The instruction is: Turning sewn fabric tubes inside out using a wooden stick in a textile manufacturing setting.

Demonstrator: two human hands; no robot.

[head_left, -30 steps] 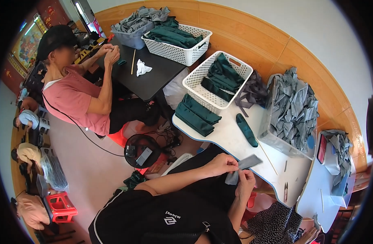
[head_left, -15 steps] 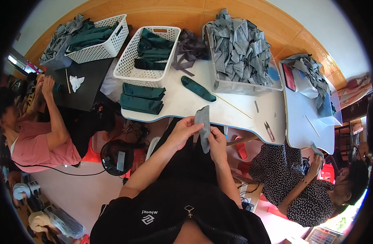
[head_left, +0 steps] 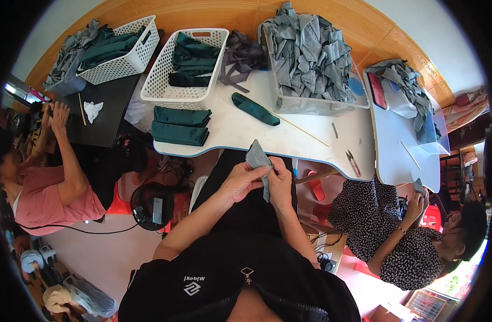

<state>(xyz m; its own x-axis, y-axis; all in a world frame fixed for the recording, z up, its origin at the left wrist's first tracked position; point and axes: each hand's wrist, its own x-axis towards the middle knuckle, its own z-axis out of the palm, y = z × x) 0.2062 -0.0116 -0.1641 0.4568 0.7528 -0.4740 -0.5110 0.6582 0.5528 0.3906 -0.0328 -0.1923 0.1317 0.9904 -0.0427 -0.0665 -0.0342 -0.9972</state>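
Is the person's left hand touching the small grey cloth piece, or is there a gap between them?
Touching. In the head view the left hand closes its fingers on the grey cloth piece, with no gap visible; the right hand pinches it from the other side.

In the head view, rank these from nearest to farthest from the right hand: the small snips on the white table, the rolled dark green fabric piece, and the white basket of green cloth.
1. Small snips, on the table edge to the right of the right hand.
2. Rolled dark green fabric piece, mid-table, up and slightly left.
3. White basket of green cloth, far left at the table's back.
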